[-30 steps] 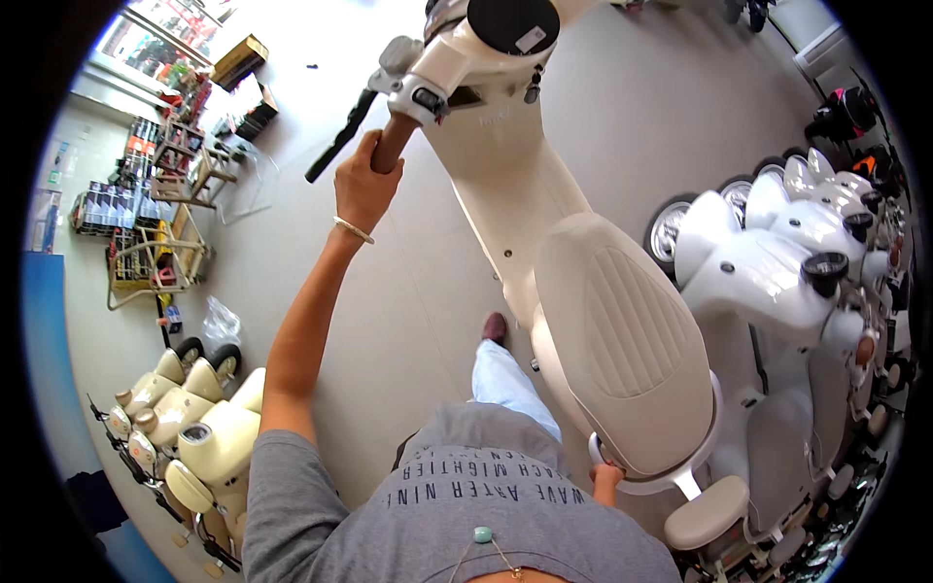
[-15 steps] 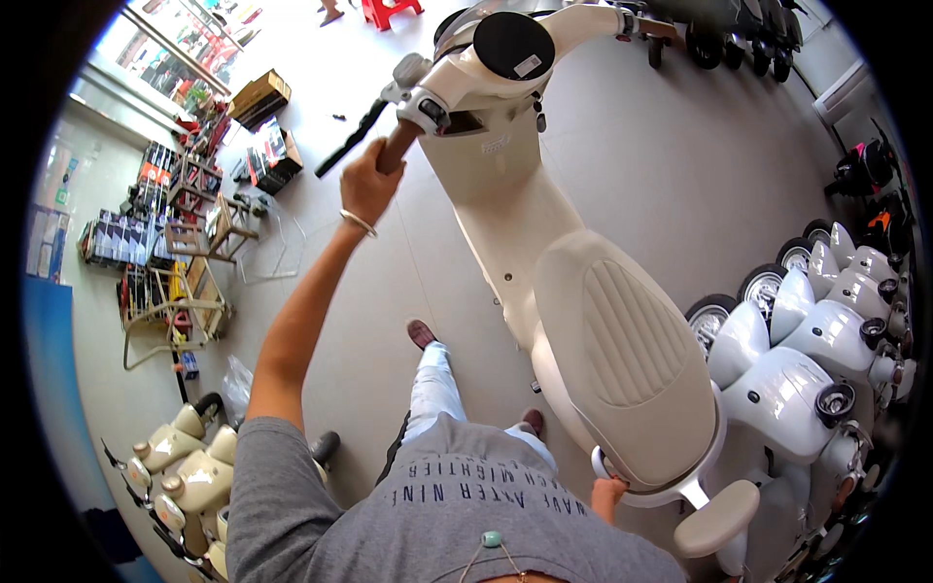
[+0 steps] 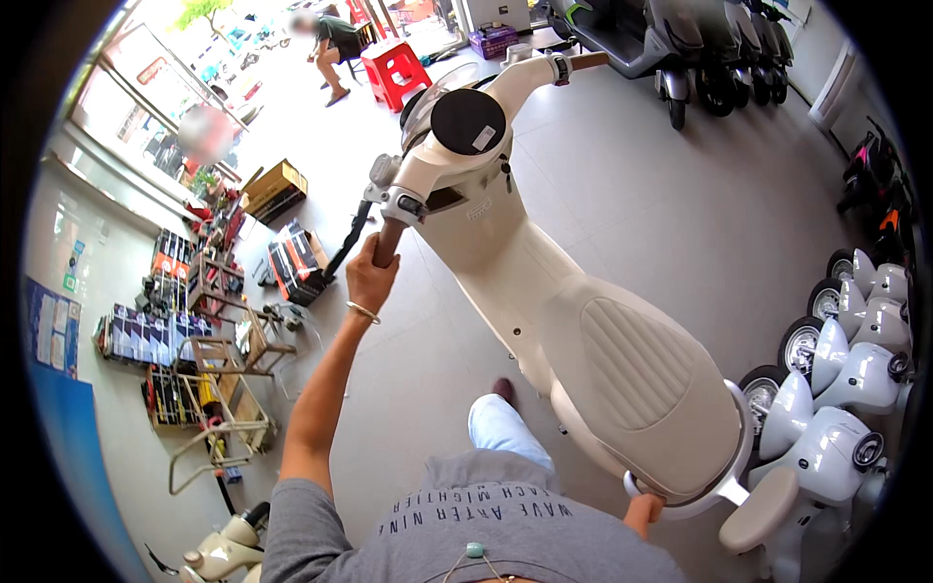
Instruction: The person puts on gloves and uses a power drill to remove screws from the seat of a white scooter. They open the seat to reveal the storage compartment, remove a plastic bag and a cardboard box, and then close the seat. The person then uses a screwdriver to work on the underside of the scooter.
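"Head view: where is the scooter (image 3: 530, 277) standing?"

"It's stretching from twelve o'clock, where the handlebar (image 3: 520, 85) is sitting, down to four, where the seat (image 3: 646, 389) is ending."

"And the hands?"

"They're well apart. The left hand (image 3: 371, 277) is wrapping round the brown grip (image 3: 388, 243) at nine; the right hand (image 3: 643, 509) is clamping the white rail (image 3: 746, 432) at five, though I'm seeing only part of that hold."

"How is it likely handling?"

"Heavy and rigid, I'm judging, its weight resting on wheels, so it's suiting rolling better than lifting. The body (image 3: 491, 262) is looking slick and easily scratched; the clear screen (image 3: 437, 92) at twelve is seeming the fragile bit. The seat is appearing softer, but it's offering little to hook."

"So where is one best taking hold?"

"Just there: the grip is giving steering, the rail is giving purchase. The lever (image 3: 350, 241) is jutting out beside the left hand, so it's needing care."

"What's crowding it?"

"White scooters (image 3: 836, 442) are lining up at four, one wheel (image 3: 763, 394) showing just beside the rail; I'm not able to tell whether they're touching. A box (image 3: 296, 260) is lying at nine, a red stool (image 3: 394, 76) is standing at eleven, and dark scooters (image 3: 671, 49) are parking at one."
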`<state>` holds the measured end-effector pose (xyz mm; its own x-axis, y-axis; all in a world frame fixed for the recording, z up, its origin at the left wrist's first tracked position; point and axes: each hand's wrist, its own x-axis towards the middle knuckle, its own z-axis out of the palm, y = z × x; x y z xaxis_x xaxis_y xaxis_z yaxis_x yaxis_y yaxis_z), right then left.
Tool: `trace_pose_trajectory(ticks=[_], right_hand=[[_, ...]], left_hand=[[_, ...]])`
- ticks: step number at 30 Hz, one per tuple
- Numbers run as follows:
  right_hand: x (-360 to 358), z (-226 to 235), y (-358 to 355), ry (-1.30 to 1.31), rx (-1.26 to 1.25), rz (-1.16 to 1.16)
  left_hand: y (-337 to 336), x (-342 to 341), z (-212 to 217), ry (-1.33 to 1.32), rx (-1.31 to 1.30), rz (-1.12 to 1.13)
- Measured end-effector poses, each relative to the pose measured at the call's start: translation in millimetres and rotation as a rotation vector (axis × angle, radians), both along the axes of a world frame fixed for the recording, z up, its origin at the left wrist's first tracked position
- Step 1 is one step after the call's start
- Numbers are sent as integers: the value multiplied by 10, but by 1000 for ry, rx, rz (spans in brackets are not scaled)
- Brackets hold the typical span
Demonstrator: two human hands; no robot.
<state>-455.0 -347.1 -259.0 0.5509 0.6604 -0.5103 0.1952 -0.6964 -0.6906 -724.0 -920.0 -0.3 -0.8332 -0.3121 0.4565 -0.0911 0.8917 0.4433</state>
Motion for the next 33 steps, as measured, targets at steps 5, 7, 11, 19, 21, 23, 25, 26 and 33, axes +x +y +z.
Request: trace_pose_trajectory(ticks=[5, 7, 11, 19, 21, 23, 25, 26, 33], right_hand=[[-515, -35, -856, -194, -48, 103], [-856, 131, -1298, -176, -80, 64], [-1217, -105, -1910, -183, -51, -23], [-2440, 266, -3512, 5, 27, -163], [-2635, 43, -3808, 83, 2, -185], [-2795, 73, -4075, 37, 77, -211], [-3108, 14, -4343, -18, 30, -179], [-3194, -30, -4408, -81, 1, -128], [-3982, -87, -5370, -76, 18, -133]], left_hand=[[-1622, -804, 214, -26, -50, -132], [-2164, -1237, 443, -48, -206, -150], [-3251, -2091, 787, -201, -389, -112], [-5085, -4094, 1094, -439, -302, -235], [-5682, -4577, 1225, -373, -391, -262], [-5572, -4926, 1097, -573, -356, -136], [-6028, -5252, 1145, -465, -419, -184], [-6223, -5464, 1113, -421, -476, -208], [-6521, -6363, 943, -142, -503, -468]])
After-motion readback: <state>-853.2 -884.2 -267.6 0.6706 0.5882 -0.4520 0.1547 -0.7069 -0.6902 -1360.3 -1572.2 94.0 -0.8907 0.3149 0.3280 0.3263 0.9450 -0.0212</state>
